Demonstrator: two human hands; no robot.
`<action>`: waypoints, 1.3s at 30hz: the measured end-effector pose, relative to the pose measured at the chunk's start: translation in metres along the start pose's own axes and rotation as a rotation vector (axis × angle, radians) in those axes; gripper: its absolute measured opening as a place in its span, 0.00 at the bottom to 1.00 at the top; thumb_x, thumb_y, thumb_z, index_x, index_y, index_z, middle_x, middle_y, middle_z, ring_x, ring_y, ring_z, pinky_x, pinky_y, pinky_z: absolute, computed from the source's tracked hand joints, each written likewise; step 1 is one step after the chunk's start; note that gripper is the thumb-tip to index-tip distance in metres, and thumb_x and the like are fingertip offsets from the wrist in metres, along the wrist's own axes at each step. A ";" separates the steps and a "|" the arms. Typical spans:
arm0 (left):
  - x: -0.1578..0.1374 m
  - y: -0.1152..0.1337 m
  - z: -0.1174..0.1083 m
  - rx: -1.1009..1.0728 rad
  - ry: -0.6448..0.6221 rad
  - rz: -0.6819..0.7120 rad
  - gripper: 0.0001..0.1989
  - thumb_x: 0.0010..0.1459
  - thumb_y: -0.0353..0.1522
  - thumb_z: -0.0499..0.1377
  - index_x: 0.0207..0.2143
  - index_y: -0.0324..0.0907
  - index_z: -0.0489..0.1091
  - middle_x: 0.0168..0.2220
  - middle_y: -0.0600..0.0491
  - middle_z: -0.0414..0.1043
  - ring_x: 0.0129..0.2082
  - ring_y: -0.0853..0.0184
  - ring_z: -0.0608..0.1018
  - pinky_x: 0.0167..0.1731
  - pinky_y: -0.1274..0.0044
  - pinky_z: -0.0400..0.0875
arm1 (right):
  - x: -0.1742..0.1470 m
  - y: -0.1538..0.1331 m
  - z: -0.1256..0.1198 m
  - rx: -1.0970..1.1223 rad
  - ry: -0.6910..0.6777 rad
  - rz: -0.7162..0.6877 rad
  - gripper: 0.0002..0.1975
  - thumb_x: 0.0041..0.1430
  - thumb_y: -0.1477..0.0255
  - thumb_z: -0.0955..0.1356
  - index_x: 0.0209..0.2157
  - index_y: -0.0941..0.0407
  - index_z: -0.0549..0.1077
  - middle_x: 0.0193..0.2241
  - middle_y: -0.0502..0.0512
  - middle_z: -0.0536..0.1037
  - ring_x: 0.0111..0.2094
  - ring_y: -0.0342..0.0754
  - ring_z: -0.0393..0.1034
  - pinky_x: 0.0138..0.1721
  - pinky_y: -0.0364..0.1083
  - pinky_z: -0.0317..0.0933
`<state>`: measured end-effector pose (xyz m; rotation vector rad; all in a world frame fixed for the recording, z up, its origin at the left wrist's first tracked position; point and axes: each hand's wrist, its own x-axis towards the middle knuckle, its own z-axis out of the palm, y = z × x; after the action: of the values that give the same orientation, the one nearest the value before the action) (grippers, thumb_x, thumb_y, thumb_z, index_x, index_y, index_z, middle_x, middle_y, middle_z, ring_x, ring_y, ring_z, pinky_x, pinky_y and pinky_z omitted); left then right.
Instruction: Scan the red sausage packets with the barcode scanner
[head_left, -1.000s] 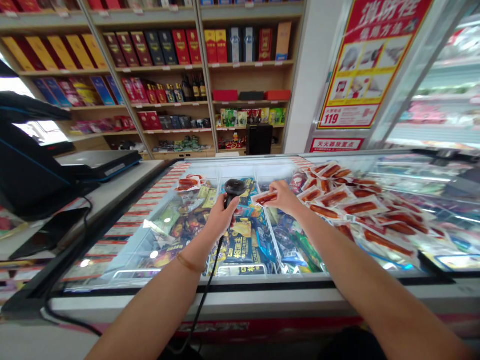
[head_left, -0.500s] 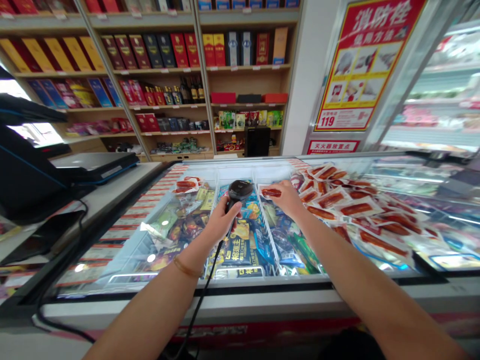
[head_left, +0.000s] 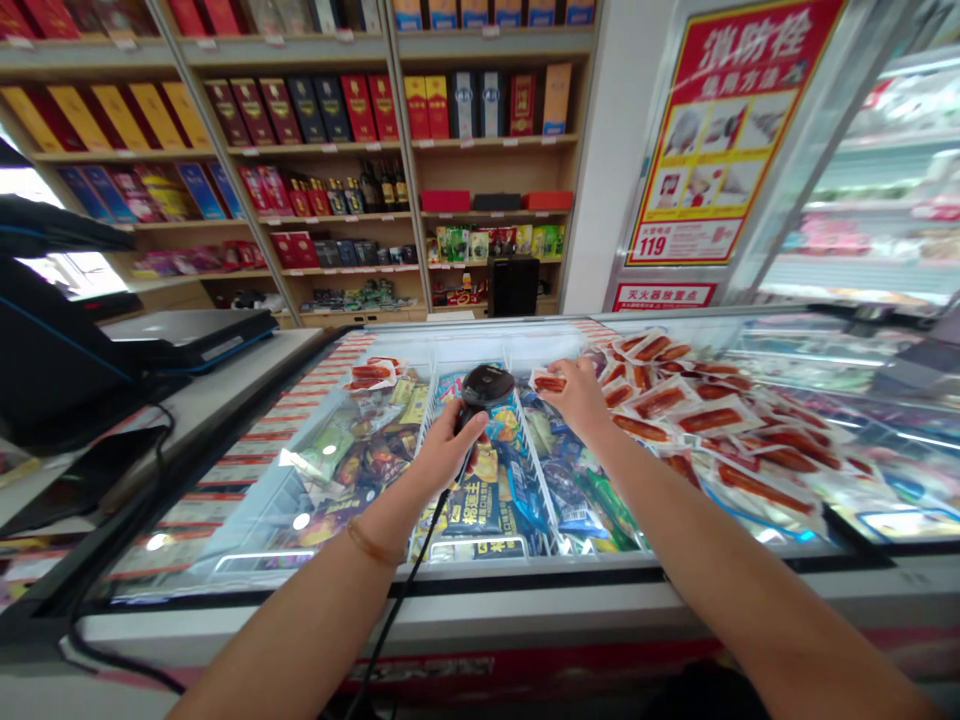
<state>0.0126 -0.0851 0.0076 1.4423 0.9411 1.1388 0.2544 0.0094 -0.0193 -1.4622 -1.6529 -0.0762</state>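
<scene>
Freezer rim (head_left: 555,598) runs wristward of the fingers. Left hand (head_left: 448,452) is wrapped round a black scanner (head_left: 489,384); right hand (head_left: 583,396) pinches a packaged sausage (head_left: 548,383), narrow gap leftward, sausage pile (head_left: 709,415) just rightward.

we half-lose scanner (head_left: 487,384) grip in left hand (head_left: 448,445) | sausage packet (head_left: 547,383) end behind right hand (head_left: 583,396) | freezer's (head_left: 525,600) right edge cropped

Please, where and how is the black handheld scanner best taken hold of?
Probably by the slim handle of the black handheld scanner, from the person's side, as the left hand holds it: the handle slants back towards the person, narrower than the rounded head, and the cable trails towards the person too.
</scene>
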 end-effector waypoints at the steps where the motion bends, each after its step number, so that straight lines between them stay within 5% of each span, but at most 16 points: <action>1: 0.000 0.000 0.000 0.000 0.005 0.002 0.26 0.51 0.53 0.62 0.39 0.44 0.60 0.25 0.59 0.70 0.15 0.76 0.68 0.14 0.82 0.61 | -0.001 0.001 0.000 0.016 -0.017 -0.005 0.19 0.44 0.73 0.74 0.41 0.52 0.73 0.41 0.55 0.68 0.40 0.52 0.69 0.48 0.52 0.65; 7: 0.004 -0.003 -0.002 0.027 0.041 -0.002 0.27 0.50 0.55 0.62 0.40 0.45 0.60 0.24 0.59 0.70 0.13 0.75 0.67 0.12 0.81 0.61 | -0.003 -0.004 -0.008 0.203 -0.069 0.227 0.37 0.39 0.70 0.75 0.54 0.56 0.65 0.36 0.53 0.76 0.40 0.56 0.73 0.44 0.53 0.66; 12: 0.004 -0.004 -0.003 0.027 0.045 0.007 0.26 0.51 0.54 0.62 0.39 0.45 0.60 0.24 0.60 0.70 0.13 0.75 0.67 0.12 0.81 0.60 | -0.003 -0.008 -0.010 0.676 -0.104 0.449 0.25 0.33 0.66 0.78 0.36 0.55 0.72 0.30 0.52 0.79 0.39 0.57 0.75 0.40 0.52 0.69; 17: 0.002 -0.003 0.000 -0.002 0.061 0.008 0.26 0.50 0.54 0.63 0.38 0.44 0.60 0.24 0.60 0.70 0.13 0.75 0.67 0.13 0.82 0.59 | -0.004 -0.010 -0.005 1.139 -0.129 0.613 0.26 0.31 0.71 0.78 0.36 0.52 0.70 0.35 0.48 0.80 0.41 0.50 0.76 0.40 0.48 0.71; 21: 0.003 -0.003 0.000 -0.009 0.075 0.014 0.26 0.49 0.54 0.63 0.37 0.45 0.61 0.23 0.59 0.70 0.13 0.76 0.66 0.12 0.82 0.59 | -0.003 -0.009 -0.006 1.138 -0.097 0.646 0.25 0.31 0.76 0.76 0.35 0.51 0.69 0.32 0.45 0.78 0.38 0.47 0.76 0.39 0.48 0.72; 27: 0.004 -0.006 -0.002 0.022 0.061 0.020 0.25 0.51 0.53 0.62 0.38 0.44 0.61 0.24 0.59 0.70 0.13 0.75 0.67 0.12 0.81 0.60 | -0.001 0.005 -0.004 0.913 -0.131 0.632 0.23 0.30 0.68 0.79 0.32 0.54 0.70 0.28 0.49 0.78 0.35 0.51 0.75 0.31 0.46 0.69; 32: 0.002 -0.005 0.000 0.019 0.080 0.023 0.25 0.51 0.53 0.62 0.38 0.44 0.61 0.24 0.59 0.70 0.13 0.75 0.66 0.12 0.82 0.59 | 0.000 0.005 0.001 0.934 -0.164 0.616 0.16 0.42 0.61 0.74 0.27 0.52 0.66 0.24 0.48 0.76 0.28 0.48 0.74 0.25 0.43 0.64; 39: 0.003 -0.006 -0.002 0.032 0.050 0.015 0.25 0.53 0.52 0.61 0.39 0.44 0.60 0.25 0.59 0.70 0.14 0.75 0.67 0.13 0.81 0.62 | -0.006 -0.022 -0.005 1.243 -0.172 0.759 0.11 0.51 0.79 0.67 0.35 0.52 0.65 0.28 0.46 0.80 0.26 0.45 0.78 0.33 0.47 0.73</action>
<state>0.0111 -0.0809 0.0024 1.4543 0.9896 1.1803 0.2382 -0.0045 -0.0091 -0.9579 -0.7898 1.2809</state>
